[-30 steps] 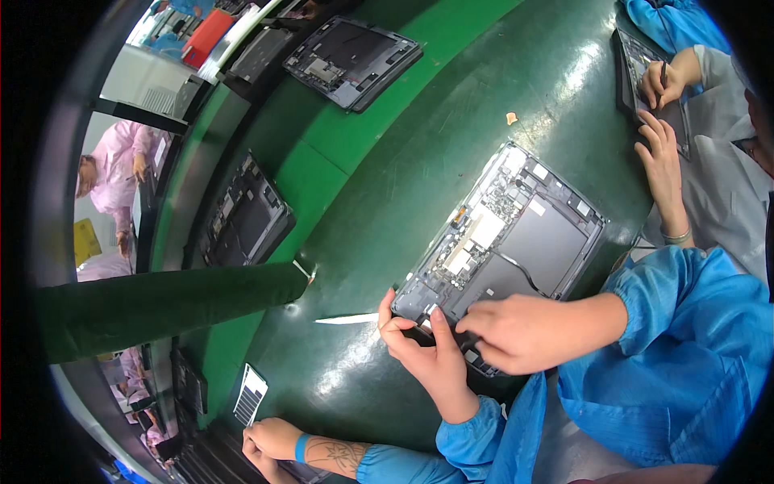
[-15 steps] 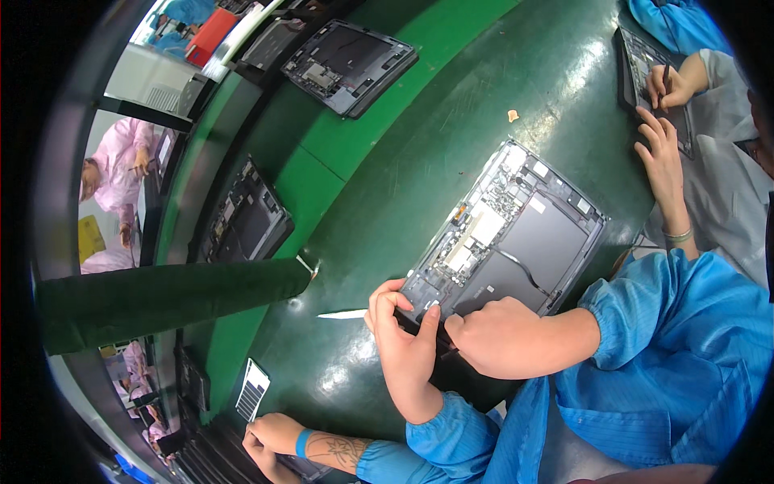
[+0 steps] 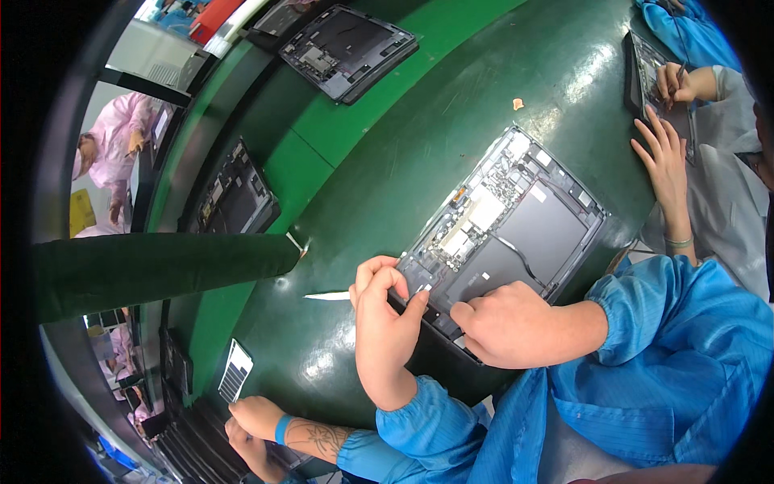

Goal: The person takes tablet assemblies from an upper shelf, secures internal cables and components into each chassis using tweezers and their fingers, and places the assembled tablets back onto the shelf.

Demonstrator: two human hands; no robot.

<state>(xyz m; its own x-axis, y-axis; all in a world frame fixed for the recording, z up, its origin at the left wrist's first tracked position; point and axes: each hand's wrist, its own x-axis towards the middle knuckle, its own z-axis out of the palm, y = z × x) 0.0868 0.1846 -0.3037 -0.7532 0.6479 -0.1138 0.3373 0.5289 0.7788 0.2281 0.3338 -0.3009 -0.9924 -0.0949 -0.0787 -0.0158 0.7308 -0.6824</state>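
An opened dark grey laptop base (image 3: 548, 230), its circuit board and black battery area exposed, lies at an angle on the dark green table. My left hand (image 3: 383, 323) grips its left corner, the thumb on top and the other fingers curled at the edge. My right hand (image 3: 516, 323) is closed in a fist over the near edge. Whatever its fingers hold, if anything, is hidden beneath the hand. A black cable (image 3: 516, 256) runs across the battery area, close to the right hand. Just left of my left hand lies a thin white pointed strip (image 3: 326, 296).
At right, a co-worker's hands (image 3: 665, 153) work on another laptop base (image 3: 645, 68). Lower left, another person's tattooed arm (image 3: 318, 440) reaches by a white striped card (image 3: 235, 371). More laptop bases (image 3: 351, 48) sit on the green line. A dark padded bar (image 3: 169, 270) juts in from the left.
The left hand has shifted slightly left along with the laptop's left corner. More of the near edge shows beside my right fist. The co-worker's flat hand has moved a little.
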